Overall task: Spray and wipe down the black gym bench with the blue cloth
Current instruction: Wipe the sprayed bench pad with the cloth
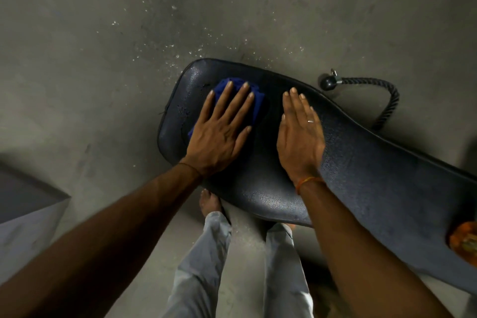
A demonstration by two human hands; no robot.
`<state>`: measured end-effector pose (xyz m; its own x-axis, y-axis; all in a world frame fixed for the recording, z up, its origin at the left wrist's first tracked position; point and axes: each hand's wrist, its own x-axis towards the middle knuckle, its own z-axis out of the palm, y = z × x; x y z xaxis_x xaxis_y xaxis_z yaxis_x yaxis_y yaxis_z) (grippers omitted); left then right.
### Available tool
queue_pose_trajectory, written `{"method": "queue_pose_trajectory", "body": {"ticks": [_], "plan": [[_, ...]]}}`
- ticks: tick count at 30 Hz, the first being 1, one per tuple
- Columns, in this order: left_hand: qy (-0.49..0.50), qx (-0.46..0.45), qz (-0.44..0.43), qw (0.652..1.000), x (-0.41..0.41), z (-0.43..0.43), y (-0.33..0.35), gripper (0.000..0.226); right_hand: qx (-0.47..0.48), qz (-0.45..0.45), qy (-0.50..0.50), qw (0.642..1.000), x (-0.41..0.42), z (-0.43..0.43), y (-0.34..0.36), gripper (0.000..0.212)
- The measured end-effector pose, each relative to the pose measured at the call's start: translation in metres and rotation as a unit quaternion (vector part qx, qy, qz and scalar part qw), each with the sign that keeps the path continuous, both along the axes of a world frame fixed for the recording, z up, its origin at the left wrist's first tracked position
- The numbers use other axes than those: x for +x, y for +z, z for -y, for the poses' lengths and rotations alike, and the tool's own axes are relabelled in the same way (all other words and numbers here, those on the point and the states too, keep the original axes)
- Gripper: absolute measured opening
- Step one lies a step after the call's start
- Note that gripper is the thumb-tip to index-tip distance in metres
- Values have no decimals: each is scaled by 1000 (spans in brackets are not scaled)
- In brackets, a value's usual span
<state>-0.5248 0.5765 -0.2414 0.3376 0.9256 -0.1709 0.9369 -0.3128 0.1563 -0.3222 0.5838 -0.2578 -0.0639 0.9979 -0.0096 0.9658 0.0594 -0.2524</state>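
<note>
Left forearm (116,227) and right forearm (361,240) come in from the near edge, both reaching to the bench.

Left hand (219,134): flat, palm down, fingers straight and spread, pressing the blue cloth (259,108) onto the pad. No pinch, just palm pressure. Right hand (299,137): flat on bare vinyl just right of the cloth, fingers straight and together, holding nothing. Looks like bracing.

Cloth is bunched under the left hand, at the far-left end of the bench (361,175).

Step, my read: wiping phase, working the left end. No spray bottle in view, so can't confirm spraying is done. Next move needs a firm flat sweep rightward along the pad; the right hand has to clear the path.

Bench: black textured vinyl, long, running from far left to near right. Small specks left of the cloth, possibly droplets. Orange object (464,240) sits on its right end, blurred. Rope handle (387,100) lies on the floor (103,59) beyond.
</note>
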Motion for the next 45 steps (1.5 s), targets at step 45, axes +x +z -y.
{"method": "queue_pose_trajectory", "body": {"ticks": [45], "plan": [[323, 5, 136, 937, -44, 89, -7, 63, -53, -1, -47, 997, -45, 18, 4, 59]]}}
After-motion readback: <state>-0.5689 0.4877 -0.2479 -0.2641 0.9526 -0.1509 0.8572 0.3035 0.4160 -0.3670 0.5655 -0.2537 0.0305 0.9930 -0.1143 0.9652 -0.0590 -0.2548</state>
